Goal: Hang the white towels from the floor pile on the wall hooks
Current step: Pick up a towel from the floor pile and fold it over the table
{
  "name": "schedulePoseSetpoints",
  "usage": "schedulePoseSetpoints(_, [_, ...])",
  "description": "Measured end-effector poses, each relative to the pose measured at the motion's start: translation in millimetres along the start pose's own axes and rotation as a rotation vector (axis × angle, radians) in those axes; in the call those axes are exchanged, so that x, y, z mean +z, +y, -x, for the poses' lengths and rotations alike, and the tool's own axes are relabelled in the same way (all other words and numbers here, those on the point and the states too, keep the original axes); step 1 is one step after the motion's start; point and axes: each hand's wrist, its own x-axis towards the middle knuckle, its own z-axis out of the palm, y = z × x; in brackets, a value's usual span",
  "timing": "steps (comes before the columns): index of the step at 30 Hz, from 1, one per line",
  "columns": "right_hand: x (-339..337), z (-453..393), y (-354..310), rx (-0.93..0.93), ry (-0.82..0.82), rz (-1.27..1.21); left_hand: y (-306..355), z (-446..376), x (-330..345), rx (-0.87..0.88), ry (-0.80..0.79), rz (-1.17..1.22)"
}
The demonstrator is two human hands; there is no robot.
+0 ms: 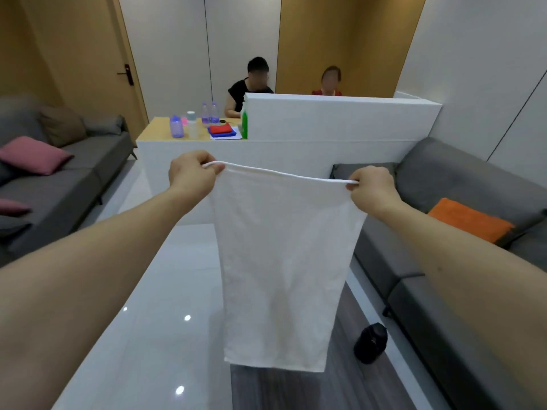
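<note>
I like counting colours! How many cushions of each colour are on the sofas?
Pink cushions: 2, one whole and one partly cut off at the left edge, both on the left sofa
Orange cushions: 1, on the right sofa
Brown cushions: 1, on the left sofa
Total: 4

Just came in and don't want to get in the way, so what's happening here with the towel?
A person is holding a white towel up by its top edge, left hand gripping one corner and right hand pinching the other, so that it hangs flat and clear of the floor. No wall hooks or floor pile are in view, so it is not yet hung. Two people sit behind a white counter.
</note>
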Motion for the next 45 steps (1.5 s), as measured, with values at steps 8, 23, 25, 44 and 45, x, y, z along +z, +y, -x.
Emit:
schedulePoseSetpoints(8, [-4,-2,18,-0.055,0.116,-0.060,12,-7,15,-0.002,-0.011,0.021])
schedulePoseSetpoints(23, [36,241,145,-0.032,-0.106,-0.171,-5,297,20,-0.192,-0.084,-0.150])
schedulePoseSetpoints(25, [45,280,162,0.012,-0.169,-0.174,-13,341,22,-0.229,-0.147,-0.169])
schedulePoseSetpoints(44, [75,663,264,0.193,-0.586,-0.028,-113,699,6,-0.317,-0.626,-0.445])
schedulePoseSetpoints(45, [73,677,265,0.207,-0.606,-0.024,-115,710,2,-0.322,-0.633,-0.457])
